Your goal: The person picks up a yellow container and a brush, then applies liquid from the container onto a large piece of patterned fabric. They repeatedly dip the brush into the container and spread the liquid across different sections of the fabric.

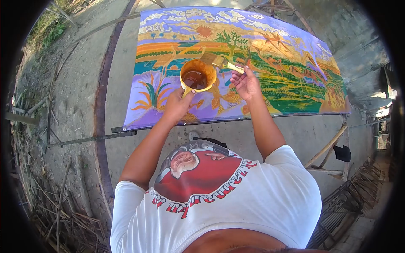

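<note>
My left hand (178, 103) is closed round the handle of a yellow dipper (184, 80), which has reddish-brown liquid (195, 79) in it. Held in my right hand (247, 85) is a wide paintbrush (231, 66) with a pale handle. Its brown bristles point left, close over the dipper's right rim. Both hands are above a large painted cloth (295, 99), stretched out in front of me. Purple sky, an orange sun, a green tree, plants and green and yellow fields cover the cloth.
A wooden bar (124, 130) runs along the cloth's near edge. Long poles (101, 88) stand to the left, with sticks and branches (69, 215) on the ground beyond. At right, a dark cloth (342, 153) hangs by wooden supports (327, 145).
</note>
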`<state>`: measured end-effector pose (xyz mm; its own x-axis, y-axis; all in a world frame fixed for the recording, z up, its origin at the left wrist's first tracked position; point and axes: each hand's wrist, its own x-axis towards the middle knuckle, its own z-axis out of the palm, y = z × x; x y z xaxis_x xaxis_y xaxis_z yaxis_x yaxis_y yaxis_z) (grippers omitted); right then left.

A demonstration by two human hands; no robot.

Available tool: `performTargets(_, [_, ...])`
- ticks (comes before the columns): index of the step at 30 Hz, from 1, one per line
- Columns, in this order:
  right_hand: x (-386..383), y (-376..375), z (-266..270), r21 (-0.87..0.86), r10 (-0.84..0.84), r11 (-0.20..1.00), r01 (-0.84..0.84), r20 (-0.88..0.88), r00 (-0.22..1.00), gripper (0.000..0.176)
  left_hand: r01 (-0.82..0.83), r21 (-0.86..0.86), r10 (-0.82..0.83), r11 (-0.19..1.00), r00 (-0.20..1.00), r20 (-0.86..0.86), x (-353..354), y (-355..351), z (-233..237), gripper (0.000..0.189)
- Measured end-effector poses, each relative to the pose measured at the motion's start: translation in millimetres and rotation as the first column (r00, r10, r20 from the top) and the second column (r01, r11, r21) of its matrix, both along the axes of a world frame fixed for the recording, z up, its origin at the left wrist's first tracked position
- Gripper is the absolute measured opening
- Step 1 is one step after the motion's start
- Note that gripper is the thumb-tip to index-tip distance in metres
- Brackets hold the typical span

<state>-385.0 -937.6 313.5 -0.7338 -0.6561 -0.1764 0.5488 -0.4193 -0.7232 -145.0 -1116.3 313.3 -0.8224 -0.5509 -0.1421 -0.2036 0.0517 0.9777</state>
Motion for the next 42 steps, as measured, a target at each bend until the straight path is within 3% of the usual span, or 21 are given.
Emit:
performTargets(2, [-26,-7,-16,0.001,-0.037,0.999,0.037,0.034,0.999,0.037,-0.040,-0.046,0.044,0.998,0.997,0.069,5,-4,22,0.040])
performTargets(6, [-79,-31,-55,0.078,-0.162,0.984,0.160,0.027,0.986,0.039,-0.023,-0.077,0.037,0.997,0.983,0.182,7,-32,3,0.038])
performTargets(8, [-106,-51,-82,0.226,-0.290,0.932,0.282,0.004,0.957,0.036,-0.092,0.055,0.087,0.994,0.993,0.077,14,-32,14,0.035])
performTargets(10, [-120,-79,-108,0.266,-0.314,0.916,0.302,0.002,0.949,0.033,-0.117,0.058,0.111,0.991,0.989,0.096,24,-35,19,0.036])
performTargets(12, [-118,-117,-131,0.428,-0.306,0.855,0.293,-0.041,0.951,0.031,-0.140,0.063,0.132,0.988,0.984,0.118,34,-41,17,0.037])
performTargets(16, [-63,-210,-138,0.349,-0.166,0.920,0.177,-0.060,0.984,0.026,-0.231,0.137,0.213,0.963,0.968,0.131,55,-43,14,0.034])
performTargets(18, [-45,-242,-131,0.397,-0.070,0.915,0.071,-0.015,0.997,0.025,-0.269,0.162,0.251,0.949,0.960,0.122,59,-42,16,0.033])
performTargets(21, [-64,-249,-132,0.382,-0.067,0.920,0.083,-0.055,0.996,0.028,-0.297,0.178,0.280,0.938,0.953,0.113,75,-46,18,0.032])
performTargets(25, [-113,-204,-135,0.429,-0.309,0.824,0.371,-0.209,0.928,0.026,-0.323,0.209,0.313,0.923,0.946,0.082,100,-56,24,0.029])
performTargets(28, [-112,-189,-133,0.376,-0.387,0.823,0.425,-0.177,0.905,0.026,-0.314,0.202,0.309,0.928,0.949,0.057,122,-65,26,0.030])
performTargets(30, [-90,-210,-135,0.419,-0.394,0.796,0.436,-0.188,0.900,0.026,-0.304,0.206,0.302,0.930,0.952,0.040,133,-71,27,0.030])
performTargets(34, [-33,-279,-146,0.356,-0.243,0.888,0.293,-0.177,0.954,0.024,-0.303,0.236,0.306,0.923,0.952,0.025,151,-78,34,0.031])
performTargets(39, [8,-337,-125,0.327,-0.167,0.931,0.163,-0.016,0.986,0.024,-0.300,0.237,0.305,0.924,0.952,0.019,172,-84,34,0.032])
performTargets(42, [-14,-324,-128,0.341,-0.261,0.899,0.274,-0.085,0.962,0.025,-0.316,0.251,0.323,0.915,0.946,0.014,189,-85,38,0.032])
